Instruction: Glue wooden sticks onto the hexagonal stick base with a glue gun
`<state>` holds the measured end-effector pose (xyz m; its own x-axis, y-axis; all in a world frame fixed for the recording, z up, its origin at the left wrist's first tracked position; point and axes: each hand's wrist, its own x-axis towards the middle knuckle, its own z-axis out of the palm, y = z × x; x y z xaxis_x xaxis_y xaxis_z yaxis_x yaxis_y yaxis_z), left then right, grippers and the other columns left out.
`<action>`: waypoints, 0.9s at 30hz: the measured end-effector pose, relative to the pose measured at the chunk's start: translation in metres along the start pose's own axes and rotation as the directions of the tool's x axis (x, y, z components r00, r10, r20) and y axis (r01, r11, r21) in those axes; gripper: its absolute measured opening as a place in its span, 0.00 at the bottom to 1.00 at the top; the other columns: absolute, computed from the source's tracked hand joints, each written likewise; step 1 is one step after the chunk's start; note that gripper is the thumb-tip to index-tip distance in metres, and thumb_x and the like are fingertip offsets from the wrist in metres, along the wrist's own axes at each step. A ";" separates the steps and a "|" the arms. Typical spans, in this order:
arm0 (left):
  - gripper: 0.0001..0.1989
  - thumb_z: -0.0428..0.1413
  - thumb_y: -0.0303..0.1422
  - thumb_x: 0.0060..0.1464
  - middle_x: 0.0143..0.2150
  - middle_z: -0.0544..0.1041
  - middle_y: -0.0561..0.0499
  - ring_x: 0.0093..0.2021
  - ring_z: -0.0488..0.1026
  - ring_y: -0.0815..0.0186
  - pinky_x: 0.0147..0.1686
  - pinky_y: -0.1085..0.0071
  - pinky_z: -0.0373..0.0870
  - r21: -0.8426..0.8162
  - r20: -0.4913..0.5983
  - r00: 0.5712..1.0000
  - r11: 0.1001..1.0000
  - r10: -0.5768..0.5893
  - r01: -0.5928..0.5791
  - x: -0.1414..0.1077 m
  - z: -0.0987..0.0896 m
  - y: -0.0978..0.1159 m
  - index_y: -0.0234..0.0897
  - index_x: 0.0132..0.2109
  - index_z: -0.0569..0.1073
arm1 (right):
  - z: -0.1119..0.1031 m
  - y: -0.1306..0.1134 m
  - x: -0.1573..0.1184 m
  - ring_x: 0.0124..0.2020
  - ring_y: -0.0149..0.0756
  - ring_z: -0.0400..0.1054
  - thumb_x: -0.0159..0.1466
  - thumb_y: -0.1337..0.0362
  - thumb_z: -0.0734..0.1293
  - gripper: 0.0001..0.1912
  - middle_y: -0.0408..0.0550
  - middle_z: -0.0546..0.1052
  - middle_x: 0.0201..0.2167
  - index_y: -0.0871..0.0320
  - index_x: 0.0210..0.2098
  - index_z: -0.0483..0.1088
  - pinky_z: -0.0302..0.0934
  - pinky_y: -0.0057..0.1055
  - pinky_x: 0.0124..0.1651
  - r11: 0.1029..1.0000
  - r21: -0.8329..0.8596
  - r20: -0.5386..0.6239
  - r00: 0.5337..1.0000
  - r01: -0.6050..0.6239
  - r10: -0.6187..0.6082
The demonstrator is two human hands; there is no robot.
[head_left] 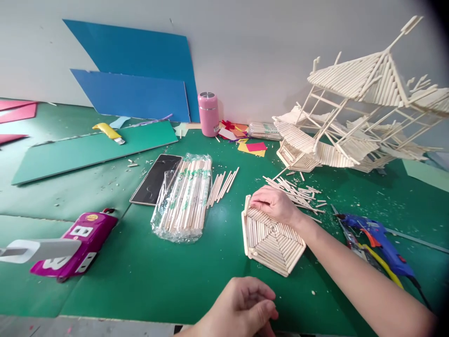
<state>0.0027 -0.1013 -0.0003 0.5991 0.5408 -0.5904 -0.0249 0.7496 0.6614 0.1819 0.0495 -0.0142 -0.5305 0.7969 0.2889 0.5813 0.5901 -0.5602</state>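
Observation:
A hexagonal panel of short wooden sticks (pixel 273 241), laid in rings around a small centre hole, lies on the green tabletop. At its far left corner, the fingers of my right hand (pixel 275 204) are pinched together on a short wooden stick (pixel 247 202) along the rim; the fingertips hide part of it. Nearer to me, my left hand (pixel 243 306) is held apart from the panel, its fingers loosely bent, thumb away from them, and nothing visible in it. Loose cut sticks (pixel 298 194) are heaped just beyond my right wrist.
A blue glue gun (pixel 380 238) and pliers (pixel 351 238) lie to the right. Behind stands a stick-built pagoda model (pixel 351 117). A plastic pack of sticks (pixel 185 196) overlaps a black tablet-like slab (pixel 154 180). Further left are a yellow cutter (pixel 108 132) and a purple toy bus (pixel 79 245).

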 end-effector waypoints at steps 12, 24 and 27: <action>0.12 0.56 0.31 0.50 0.37 0.71 0.46 0.28 0.66 0.69 0.30 0.71 0.67 0.722 0.039 0.698 0.463 0.715 -0.514 -0.020 -0.037 0.062 0.35 0.43 0.71 | -0.022 -0.014 -0.019 0.41 0.37 0.67 0.61 0.64 0.61 0.09 0.49 0.74 0.37 0.56 0.37 0.72 0.62 0.39 0.45 0.993 -0.077 -0.206 0.976 -0.084 0.066; 0.13 0.56 0.30 0.50 0.40 0.76 0.45 0.37 0.72 0.64 0.35 0.70 0.69 0.610 0.348 0.837 0.576 0.422 -0.544 -0.004 -0.042 0.102 0.37 0.45 0.74 | -0.055 -0.036 -0.090 0.38 0.37 0.69 0.60 0.67 0.62 0.06 0.48 0.74 0.35 0.56 0.36 0.71 0.63 0.35 0.43 0.943 -0.065 -0.465 0.846 -0.325 0.260; 0.12 0.56 0.30 0.50 0.38 0.77 0.44 0.37 0.73 0.64 0.36 0.71 0.70 0.594 0.429 0.806 0.544 0.409 -0.592 -0.001 -0.045 0.104 0.33 0.43 0.75 | -0.061 -0.029 -0.114 0.38 0.37 0.69 0.59 0.66 0.64 0.06 0.48 0.74 0.36 0.55 0.35 0.72 0.63 0.34 0.42 0.917 -0.050 -0.522 0.793 -0.395 0.313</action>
<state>-0.0361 -0.0071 0.0480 0.8157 0.5785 -0.0069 0.1072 -0.1395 0.9844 0.2628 -0.0507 0.0165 0.0834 0.8846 0.4588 0.7739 0.2326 -0.5891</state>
